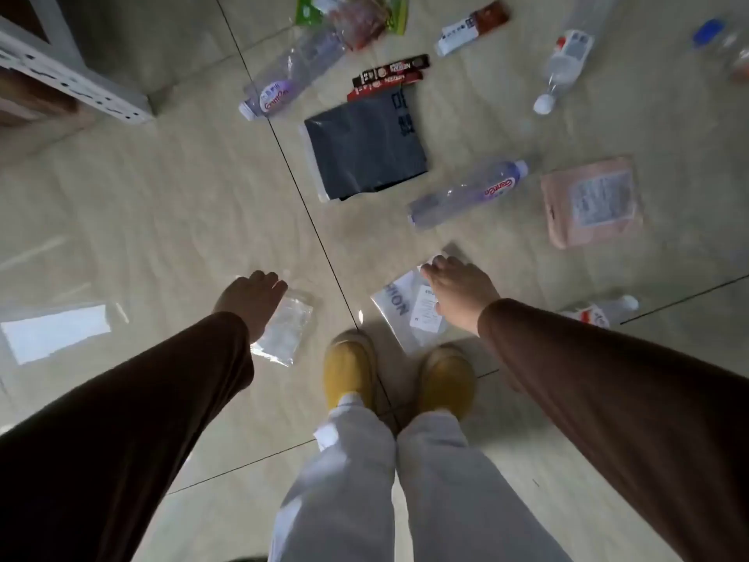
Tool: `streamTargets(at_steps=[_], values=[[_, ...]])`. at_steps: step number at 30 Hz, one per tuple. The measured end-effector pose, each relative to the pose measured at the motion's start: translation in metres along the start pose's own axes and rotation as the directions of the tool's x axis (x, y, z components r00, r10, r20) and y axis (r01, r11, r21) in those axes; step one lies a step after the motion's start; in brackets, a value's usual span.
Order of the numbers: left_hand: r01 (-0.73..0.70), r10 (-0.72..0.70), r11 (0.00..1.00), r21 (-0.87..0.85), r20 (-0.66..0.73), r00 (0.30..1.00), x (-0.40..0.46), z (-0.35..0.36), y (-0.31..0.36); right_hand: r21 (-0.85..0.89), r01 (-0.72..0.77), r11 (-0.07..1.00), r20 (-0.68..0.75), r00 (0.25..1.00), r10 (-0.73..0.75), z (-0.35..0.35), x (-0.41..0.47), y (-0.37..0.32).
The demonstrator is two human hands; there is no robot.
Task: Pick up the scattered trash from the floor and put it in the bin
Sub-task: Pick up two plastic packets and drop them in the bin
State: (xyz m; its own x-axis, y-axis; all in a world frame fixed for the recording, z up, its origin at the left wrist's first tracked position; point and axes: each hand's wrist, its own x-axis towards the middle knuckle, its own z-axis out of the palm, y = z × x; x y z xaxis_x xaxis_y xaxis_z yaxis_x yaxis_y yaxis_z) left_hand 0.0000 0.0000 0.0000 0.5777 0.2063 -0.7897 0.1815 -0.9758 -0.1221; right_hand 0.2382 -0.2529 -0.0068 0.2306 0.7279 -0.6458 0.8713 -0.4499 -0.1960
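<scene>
I look straight down at a tiled floor strewn with trash. My left hand (pixel 251 298) is closed on the top edge of a small clear plastic bag (pixel 285 332), which hangs just left of my yellow slippers. My right hand (pixel 460 290) grips the upper edge of a white plastic bag with a printed label (pixel 405 314), right of the tile joint. The fingertips of both hands are hidden under the hands. No bin is in view.
Ahead lie a dark grey bag (pixel 364 152), two purple-labelled bottles (pixel 470 192) (pixel 292 75), a pink package (pixel 591 202), coffee sachets (pixel 391 75), a clear bottle (pixel 567 62) and snack bags (pixel 356 14). Another bottle (pixel 604 312) lies at right. A white shelf (pixel 73 83) stands at upper left.
</scene>
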Motion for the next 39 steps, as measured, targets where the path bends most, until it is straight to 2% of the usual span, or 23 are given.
streamTargets(at_steps=[1, 5, 9, 12, 14, 15, 17, 19, 23, 26, 29, 30, 33, 34, 37, 39], values=[[0.01, -0.011, 0.999, 0.034, 0.026, 1.0, 0.009, 0.009, 0.002, -0.062, 0.016, 0.998, 0.009, 1.0, -0.016, 0.009, 0.01, -0.003], [0.067, -0.066, 0.996, 0.051, -0.023, 0.998, 0.039, 0.061, 0.006, -0.191, 0.081, 0.978, -0.053, 0.994, -0.093, 0.049, 0.049, -0.008], [0.08, -0.07, 0.996, 0.041, -0.2, 0.977, 0.061, 0.1, 0.009, -0.279, 0.072, 0.958, -0.115, 0.988, -0.108, 0.076, 0.072, -0.01], [0.078, -0.073, 0.997, 0.015, -0.223, 0.972, 0.069, 0.112, 0.009, -0.273, 0.006, 0.962, -0.138, 0.989, -0.045, 0.091, 0.072, -0.011], [0.12, -0.12, 0.993, -0.013, -0.137, 0.983, 0.068, 0.109, 0.006, -0.203, -0.073, 0.976, -0.125, 0.991, 0.048, 0.092, 0.07, -0.007], [0.139, -0.142, 0.99, -0.037, -0.08, 0.987, 0.067, 0.104, 0.005, -0.158, -0.112, 0.981, -0.089, 0.991, 0.099, 0.09, 0.068, -0.003], [0.154, -0.16, 0.981, -0.118, -0.05, 0.986, 0.069, 0.084, 0.007, -0.072, -0.16, 0.985, -0.003, 0.987, 0.16, 0.079, 0.066, 0.008], [0.131, -0.152, 0.957, -0.258, -0.065, 0.986, 0.077, 0.054, 0.011, -0.046, -0.143, 0.989, 0.013, 0.99, 0.144, 0.06, 0.061, 0.025], [0.037, -0.155, 0.796, -0.604, -0.144, 0.977, 0.1, -0.039, 0.011, -0.004, -0.083, 0.997, -0.094, 0.992, 0.083, 0.004, 0.054, 0.069], [-0.118, -0.062, 0.768, -0.63, -0.256, 0.965, 0.128, -0.101, 0.0, -0.013, -0.004, 1.0, -0.184, 0.983, 0.002, -0.041, 0.059, 0.102], [-0.214, -0.054, 0.679, -0.702, -0.339, 0.939, 0.168, -0.144, -0.013, -0.054, 0.061, 0.997, -0.247, 0.966, -0.073, -0.064, 0.076, 0.122], [-0.206, -0.072, 0.685, -0.698, -0.347, 0.935, 0.185, -0.151, -0.018, -0.058, 0.066, 0.996, -0.259, 0.963, -0.079, -0.066, 0.084, 0.127], [0.009, -0.205, 0.799, -0.601, -0.258, 0.944, 0.23, -0.159, -0.028, -0.062, 0.057, 0.996, -0.242, 0.968, -0.07, -0.061, 0.103, 0.137], [0.042, -0.226, 0.827, -0.561, -0.262, 0.938, 0.243, -0.159, -0.029, -0.075, 0.044, 0.996, -0.222, 0.973, -0.06, -0.056, 0.109, 0.14], [0.097, -0.247, 0.883, -0.459, -0.281, 0.927, 0.266, -0.158, -0.028, -0.152, 0.009, 0.988, -0.201, 0.979, -0.04, -0.041, 0.12, 0.144], [0.112, -0.263, 0.884, -0.454, -0.284, 0.922, 0.272, -0.155, -0.027, -0.094, -0.001, 0.996, -0.255, 0.967, -0.023, -0.032, 0.124, 0.146]])
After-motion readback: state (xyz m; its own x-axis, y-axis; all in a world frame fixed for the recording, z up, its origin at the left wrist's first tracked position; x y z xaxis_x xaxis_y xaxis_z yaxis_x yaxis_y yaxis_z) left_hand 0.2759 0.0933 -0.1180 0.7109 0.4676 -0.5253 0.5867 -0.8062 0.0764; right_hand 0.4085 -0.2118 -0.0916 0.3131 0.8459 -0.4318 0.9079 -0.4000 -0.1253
